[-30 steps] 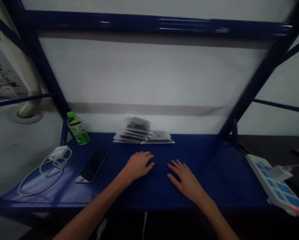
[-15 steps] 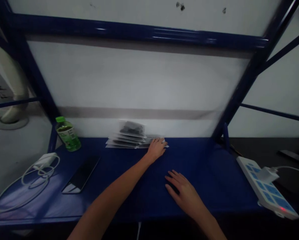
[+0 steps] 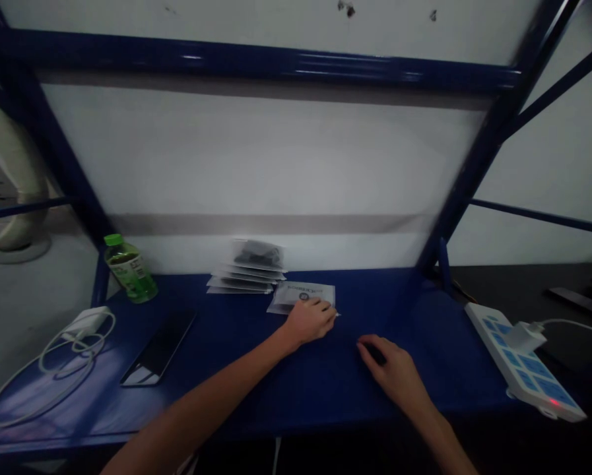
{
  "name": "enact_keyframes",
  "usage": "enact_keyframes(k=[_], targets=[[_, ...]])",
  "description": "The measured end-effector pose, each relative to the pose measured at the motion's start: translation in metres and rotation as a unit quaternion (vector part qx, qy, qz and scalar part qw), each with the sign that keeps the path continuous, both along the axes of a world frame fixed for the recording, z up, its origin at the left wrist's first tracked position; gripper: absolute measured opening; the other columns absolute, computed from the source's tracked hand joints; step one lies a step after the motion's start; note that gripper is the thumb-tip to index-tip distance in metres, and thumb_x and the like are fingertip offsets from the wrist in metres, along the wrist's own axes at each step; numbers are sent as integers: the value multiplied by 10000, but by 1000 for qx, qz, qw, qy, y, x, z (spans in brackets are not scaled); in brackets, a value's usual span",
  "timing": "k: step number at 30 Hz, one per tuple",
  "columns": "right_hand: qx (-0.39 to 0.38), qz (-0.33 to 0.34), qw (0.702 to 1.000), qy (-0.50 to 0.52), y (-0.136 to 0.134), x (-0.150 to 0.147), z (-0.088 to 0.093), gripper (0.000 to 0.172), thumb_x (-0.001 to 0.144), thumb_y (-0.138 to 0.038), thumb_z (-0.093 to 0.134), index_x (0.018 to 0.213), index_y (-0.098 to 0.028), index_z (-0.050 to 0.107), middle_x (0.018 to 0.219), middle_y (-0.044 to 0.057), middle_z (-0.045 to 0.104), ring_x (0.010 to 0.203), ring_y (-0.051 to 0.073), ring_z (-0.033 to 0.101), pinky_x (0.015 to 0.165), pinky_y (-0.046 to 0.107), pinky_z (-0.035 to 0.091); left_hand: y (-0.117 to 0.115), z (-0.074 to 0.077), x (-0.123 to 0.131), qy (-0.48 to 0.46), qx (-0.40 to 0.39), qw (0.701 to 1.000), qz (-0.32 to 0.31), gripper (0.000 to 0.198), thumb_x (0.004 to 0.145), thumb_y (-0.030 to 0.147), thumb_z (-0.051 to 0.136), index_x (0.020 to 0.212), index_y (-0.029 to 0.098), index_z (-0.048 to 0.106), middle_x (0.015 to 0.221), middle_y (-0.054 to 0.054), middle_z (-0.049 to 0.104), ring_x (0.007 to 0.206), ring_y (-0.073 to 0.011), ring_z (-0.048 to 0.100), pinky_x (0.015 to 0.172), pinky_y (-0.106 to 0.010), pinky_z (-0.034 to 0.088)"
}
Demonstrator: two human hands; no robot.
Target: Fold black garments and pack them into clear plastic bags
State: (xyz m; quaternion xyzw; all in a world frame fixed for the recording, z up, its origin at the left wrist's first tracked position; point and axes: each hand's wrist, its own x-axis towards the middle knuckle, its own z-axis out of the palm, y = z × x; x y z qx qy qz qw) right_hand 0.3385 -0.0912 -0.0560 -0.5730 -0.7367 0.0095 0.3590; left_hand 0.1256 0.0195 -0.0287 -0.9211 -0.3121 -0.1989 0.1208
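The left hand (image 3: 308, 321) lies over the near edge of a printed clear plastic packet (image 3: 300, 295), fingers close together, though from here I can't tell whether they pinch it. That packet sits flat on the blue steel shelf (image 3: 424, 323), just beside a stack of similar packets (image 3: 241, 280). The right hand (image 3: 392, 373) curls narrowly around a small dark item (image 3: 375, 353), too dim to name. A smartphone (image 3: 158, 348) lies toward the left, near a green-capped bottle (image 3: 129, 269)

No legible text. Printed line & round logo on plastic pkt (image 3: 301, 294), small print on drink bottle label (image 3: 130, 270), both too blurred to read.
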Motion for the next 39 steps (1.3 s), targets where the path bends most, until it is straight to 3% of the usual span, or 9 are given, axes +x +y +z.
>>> enact_keyframes(k=[6,13,17,25,30,36,39], targets=[[45,55,996,-51,9,-6,3,190,954,-314,541,1089,-246,656,927,37,740,791,220,701,743,370,564,-47,8,-23,-33,28,998,-33,138,958,244,489,981,211,621,969,-37,672,926,-189,635,640,-258,436],[103,175,977,-63,7,-34,17,130,958,-220,553,1037,-222,656,883,31,739,775,180,681,725,321,526,-73,14,-47,-32,33,998,-31,85,923,248,534,923,223,614,915,-10,638,830,-163,617,550,-244,381],[121,198,970,-79,7,-43,22,144,946,-173,547,1042,-209,649,848,33,735,736,179,668,692,323,508,-77,11,-52,-34,33,998,-37,86,926,245,527,894,215,601,908,-10,630,832,-158,609,574,-246,398],[76,241,965,-66,11,-47,27,165,936,-124,506,926,-216,643,821,29,709,706,158,646,681,298,489,-75,15,-64,-5,34,999,-41,52,896,226,552,863,198,580,951,-30,612,899,-182,592,603,-264,410],[51,230,970,-63,12,-34,33,190,965,-188,472,926,-232,652,835,34,714,714,163,661,688,296,512,-67,24,-99,26,49,998,-15,72,924,208,533,893,200,598,1025,-54,612,1020,-214,575,786,-319,461],[39,192,980,-44,16,-17,29,216,964,-266,470,934,-241,682,867,56,729,745,192,686,704,321,554,-61,30,-154,45,63,997,22,113,960,183,502,978,221,607,1132,-60,613,1106,-224,557,803,-319,495],[47,175,983,-36,17,-14,24,207,958,-269,481,927,-241,684,849,47,726,732,189,686,700,315,556,-59,31,-170,46,51,997,34,112,961,173,510,979,222,609,1136,-54,622,1116,-224,560,821,-327,503]])
